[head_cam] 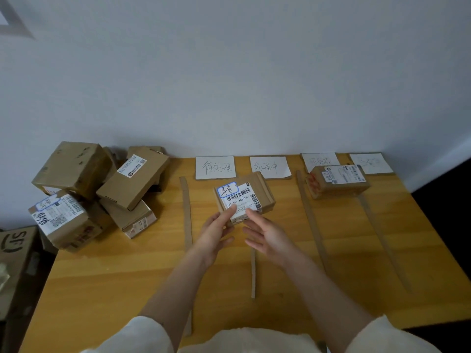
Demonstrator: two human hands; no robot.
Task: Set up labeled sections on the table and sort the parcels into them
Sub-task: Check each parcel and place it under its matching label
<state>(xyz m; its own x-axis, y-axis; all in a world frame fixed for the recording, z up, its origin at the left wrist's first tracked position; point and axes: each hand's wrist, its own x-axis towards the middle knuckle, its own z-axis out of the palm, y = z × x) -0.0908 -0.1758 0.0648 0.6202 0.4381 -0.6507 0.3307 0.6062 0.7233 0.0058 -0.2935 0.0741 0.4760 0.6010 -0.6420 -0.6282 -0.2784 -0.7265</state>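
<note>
A small brown parcel (243, 197) with a white barcode label and a blue-outlined sticker lies on the wooden table (122, 281), in front of the first two paper labels (214, 167) (270, 166). My left hand (216, 235) touches its near edge with straight fingers. My right hand (267, 238) reaches to the same edge, fingers extended, palm turned inward. Neither hand curls round the parcel. Another parcel (339, 180) sits by the third label (319, 161). A fourth label (370, 163) lies at the far right.
A heap of several brown parcels (94, 192) fills the table's back left corner. Cardboard strips (187, 220) (253, 273) (312, 225) (382, 240) run front to back as dividers. A cardboard box (15, 245) stands beside the table on the left. The wall is directly behind.
</note>
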